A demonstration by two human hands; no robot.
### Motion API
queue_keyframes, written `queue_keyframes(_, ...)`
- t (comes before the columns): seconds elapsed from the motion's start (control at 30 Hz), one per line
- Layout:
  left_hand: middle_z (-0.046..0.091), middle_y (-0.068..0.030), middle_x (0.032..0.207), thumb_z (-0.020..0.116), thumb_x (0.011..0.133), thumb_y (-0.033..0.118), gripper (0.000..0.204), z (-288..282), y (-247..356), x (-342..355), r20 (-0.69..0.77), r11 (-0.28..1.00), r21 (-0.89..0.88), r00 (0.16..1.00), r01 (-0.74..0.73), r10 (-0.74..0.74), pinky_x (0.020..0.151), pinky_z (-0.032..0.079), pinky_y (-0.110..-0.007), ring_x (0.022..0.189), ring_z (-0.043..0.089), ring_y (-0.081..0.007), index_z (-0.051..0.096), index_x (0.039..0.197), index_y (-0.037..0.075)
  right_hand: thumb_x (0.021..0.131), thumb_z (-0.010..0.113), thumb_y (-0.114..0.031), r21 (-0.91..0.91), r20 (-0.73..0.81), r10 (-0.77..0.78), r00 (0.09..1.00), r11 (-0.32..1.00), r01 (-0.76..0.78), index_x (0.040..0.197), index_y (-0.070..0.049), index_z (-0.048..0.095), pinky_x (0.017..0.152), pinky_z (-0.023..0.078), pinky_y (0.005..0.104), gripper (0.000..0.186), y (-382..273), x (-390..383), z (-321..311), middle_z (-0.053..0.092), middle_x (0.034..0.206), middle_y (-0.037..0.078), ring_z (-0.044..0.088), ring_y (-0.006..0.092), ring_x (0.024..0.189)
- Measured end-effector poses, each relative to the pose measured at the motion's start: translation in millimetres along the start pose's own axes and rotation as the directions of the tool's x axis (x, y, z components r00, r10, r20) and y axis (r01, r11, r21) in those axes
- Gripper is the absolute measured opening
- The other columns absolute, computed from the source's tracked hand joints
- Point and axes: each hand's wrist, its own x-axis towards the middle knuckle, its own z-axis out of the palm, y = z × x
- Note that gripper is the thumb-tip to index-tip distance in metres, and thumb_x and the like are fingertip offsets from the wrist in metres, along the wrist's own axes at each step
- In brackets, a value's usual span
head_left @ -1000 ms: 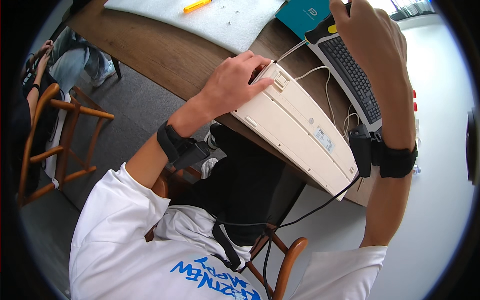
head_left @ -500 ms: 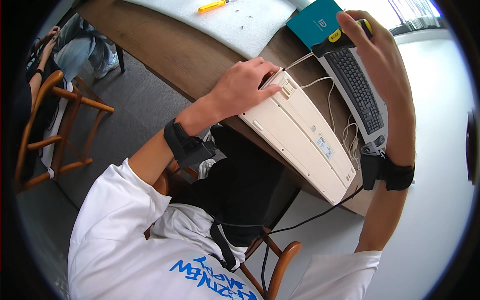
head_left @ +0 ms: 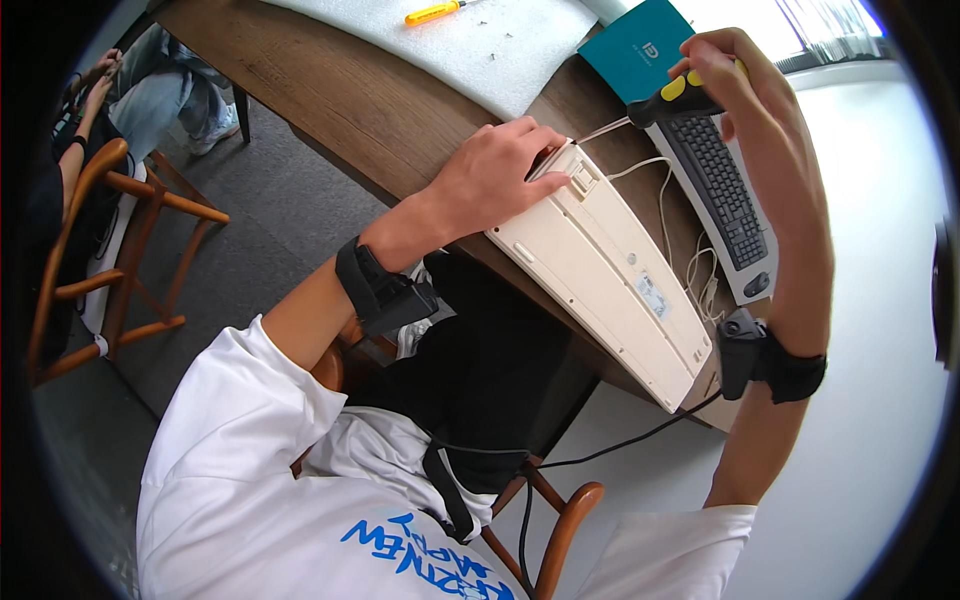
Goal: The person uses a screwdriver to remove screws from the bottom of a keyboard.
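A cream keyboard (head_left: 620,320) lies underside up along the table's front edge. My left hand (head_left: 485,180) grips its upper end, thumb on the underside. My right hand (head_left: 750,110) is wrapped round a screwdriver (head_left: 668,96) with a black and yellow handle; its thin shaft slants down to the keyboard's top edge near my left fingers, where the exact contact is too small to make out. Behind, a dark keyboard (head_left: 720,180) and mouse (head_left: 757,285) are on a white surface, partly covered by my right hand. Pale cables (head_left: 668,215) run between the two keyboards.
A white foam sheet (head_left: 500,60) with a yellow screwdriver (head_left: 430,14) and small bits, plus a teal box (head_left: 625,45), are on the wooden table (head_left: 300,90). At left, a seated person (head_left: 150,90) occupies a wooden chair (head_left: 130,200). A white wall (head_left: 870,250) stands at right.
My right hand and its screwdriver have dropped lower in view, most clearly in the first half second. The cream keyboard and my left hand appear slightly further right, along with the surroundings.
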Motion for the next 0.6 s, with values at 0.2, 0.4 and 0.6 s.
queue_keyframes(0.2, 0.065, -0.0137, 0.099, 0.070, 0.090, 0.024, 0.037, -3.7, -1.0, -1.7, 0.004, 0.999, 0.049, 1.000, -0.021, 0.021, 0.078, 0.055, -0.035, 0.084, 0.067, -0.0240, 0.064, 0.116, -0.002, 0.102, 0.049, -0.045, -0.570, -0.106, 0.357, 0.928, 0.742, -0.351, 0.112, -0.011, 0.066, 0.058, 0.043, 0.0273, 0.039, -16.0, 11.9, 0.0, 0.062, 0.072, 0.008, 0.055, 0.0107, 0.057)
queue_keyframes(0.4, 0.065, -0.0135, 0.099, 0.070, 0.090, 0.023, 0.036, -1.9, 1.0, -0.3, 0.009, 0.999, 0.037, 1.000, -0.028, 0.028, 0.079, 0.055, -0.034, 0.084, 0.067, -0.0248, 0.064, 0.115, -0.002, 0.098, 0.057, -0.039, -0.134, -0.071, -0.120, 0.990, 0.985, 0.110, 0.114, -0.010, 0.066, 0.070, 0.049, 0.0280, 0.034, -3.9, 3.8, -3.9, 0.069, 0.089, 0.005, 0.064, 0.0122, 0.086)
queue_keyframes(0.6, 0.065, -0.0134, 0.100, 0.070, 0.090, 0.022, 0.034, -2.9, -0.5, -0.7, 0.005, 0.999, 0.030, 1.000, -0.019, 0.019, 0.079, 0.055, -0.035, 0.085, 0.067, -0.0250, 0.064, 0.115, -0.001, 0.101, 0.046, -0.053, -0.086, -0.152, 0.225, 0.963, 0.967, -0.239, 0.115, -0.011, 0.069, 0.061, 0.048, 0.0266, 0.049, -19.7, 7.0, 3.7, 0.069, 0.089, 0.004, 0.062, 0.0084, 0.071)
